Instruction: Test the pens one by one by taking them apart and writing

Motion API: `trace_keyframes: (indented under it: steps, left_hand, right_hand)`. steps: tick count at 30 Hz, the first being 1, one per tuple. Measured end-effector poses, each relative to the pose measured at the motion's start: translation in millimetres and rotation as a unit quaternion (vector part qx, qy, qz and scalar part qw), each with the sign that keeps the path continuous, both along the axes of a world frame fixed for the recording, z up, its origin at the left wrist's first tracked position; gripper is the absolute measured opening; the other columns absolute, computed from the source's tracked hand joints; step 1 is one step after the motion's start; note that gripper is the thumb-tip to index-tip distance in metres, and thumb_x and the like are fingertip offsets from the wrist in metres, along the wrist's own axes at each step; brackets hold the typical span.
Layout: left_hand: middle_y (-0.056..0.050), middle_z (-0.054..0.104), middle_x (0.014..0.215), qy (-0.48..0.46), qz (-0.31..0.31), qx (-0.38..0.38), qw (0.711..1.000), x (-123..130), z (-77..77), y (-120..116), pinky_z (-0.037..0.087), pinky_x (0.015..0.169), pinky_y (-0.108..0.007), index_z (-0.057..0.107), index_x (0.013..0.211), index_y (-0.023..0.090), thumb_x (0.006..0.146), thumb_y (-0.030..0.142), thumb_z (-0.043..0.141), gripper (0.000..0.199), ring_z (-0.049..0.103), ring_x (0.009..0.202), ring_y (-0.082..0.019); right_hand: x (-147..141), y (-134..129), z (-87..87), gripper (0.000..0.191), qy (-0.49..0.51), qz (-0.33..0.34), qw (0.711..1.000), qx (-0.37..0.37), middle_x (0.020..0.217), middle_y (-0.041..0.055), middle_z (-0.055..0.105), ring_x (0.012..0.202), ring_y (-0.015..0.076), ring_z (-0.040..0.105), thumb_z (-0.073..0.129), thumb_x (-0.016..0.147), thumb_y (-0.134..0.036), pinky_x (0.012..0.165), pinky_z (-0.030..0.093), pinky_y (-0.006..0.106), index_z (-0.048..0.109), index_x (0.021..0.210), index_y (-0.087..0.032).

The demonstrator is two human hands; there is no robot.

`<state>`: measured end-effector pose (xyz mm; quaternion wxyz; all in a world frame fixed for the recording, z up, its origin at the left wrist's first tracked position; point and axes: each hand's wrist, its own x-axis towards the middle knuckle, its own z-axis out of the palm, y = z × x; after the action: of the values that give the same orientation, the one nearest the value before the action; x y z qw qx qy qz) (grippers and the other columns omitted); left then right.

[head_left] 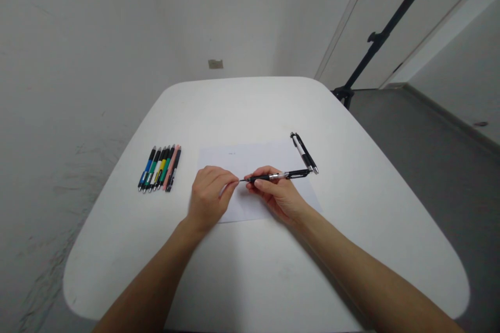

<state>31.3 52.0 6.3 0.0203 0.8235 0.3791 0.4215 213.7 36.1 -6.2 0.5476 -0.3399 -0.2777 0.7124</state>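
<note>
A black and clear pen (pixel 278 176) lies nearly level in my right hand (pixel 275 192), its thin tip pointing left. The fingers of my right hand are wrapped round its barrel. My left hand (pixel 211 192) is closed in a pinch at the thin tip of the pen. Both hands are over a white sheet of paper (pixel 253 153), which bears a small dark mark near its top left. Beyond the right hand, two pens (pixel 303 152) in black and white lie side by side at the paper's right edge.
On the left of the white table (pixel 234 109) several pens (pixel 160 167) lie in a row, with blue, green, white, yellow, pink and black barrels. A black stand (pixel 375 44) rises behind the table's right corner. A wall adjoins the far and left sides.
</note>
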Motion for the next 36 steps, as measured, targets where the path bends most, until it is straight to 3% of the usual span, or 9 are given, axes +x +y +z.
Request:
trace_keyframes:
  steps: [13, 23, 29, 36]
  left_hand:
    - [-0.003, 0.071, 0.078, -0.013, 0.025, -0.009, 1.000, -23.9, -1.4, 13.5, 0.048, 0.079, -0.034, 0.066, 0.081, 0.018, 0.091, 0.018, 0.059, 0.011, 0.061, 0.081, -0.018]
    - [-0.002, 0.071, 0.079, 0.028, 0.059, 0.003, 0.998, -47.6, 0.3, 26.9, 0.047, 0.093, -0.041, 0.066, 0.080, 0.019, 0.091, 0.021, 0.059, 0.013, 0.063, 0.082, -0.019]
    - [-0.003, 0.071, 0.078, 0.056, 0.090, 0.052, 0.993, -52.0, -0.3, 28.6, 0.048, 0.087, -0.040, 0.064, 0.079, 0.019, 0.090, 0.020, 0.059, 0.012, 0.063, 0.077, -0.019]
    - [-0.004, 0.070, 0.075, 0.135, 0.101, 0.190, 0.967, -33.2, 8.9, 15.0, 0.046, 0.073, -0.037, 0.064, 0.081, 0.018, 0.083, 0.012, 0.064, 0.006, 0.062, 0.074, -0.021]
  right_hand:
    - [9.7, 5.3, 1.3, 0.026, 0.000, -0.043, 0.999, -0.007, 0.081, 0.0008, 0.076, 0.068, 0.0111, 0.065, 0.089, 0.058, -0.027, 0.073, 0.054, 0.027, 0.069, 0.073, -0.022]
    - [14.8, 8.7, -0.9, 0.026, 0.002, -0.068, 0.998, -0.015, 0.079, 0.0011, 0.075, 0.066, 0.0124, 0.064, 0.089, 0.057, -0.027, 0.070, 0.054, 0.029, 0.069, 0.073, -0.021]
    - [15.3, 9.0, -0.9, 0.029, -0.001, -0.071, 0.997, -0.019, 0.078, 0.0004, 0.075, 0.065, 0.0118, 0.064, 0.090, 0.054, -0.028, 0.068, 0.053, 0.028, 0.069, 0.073, -0.022]
    - [12.3, 9.6, -0.7, 0.030, 0.006, -0.076, 0.997, -0.029, 0.076, 0.0004, 0.076, 0.063, 0.0109, 0.065, 0.091, 0.052, -0.027, 0.066, 0.053, 0.025, 0.069, 0.071, -0.021]
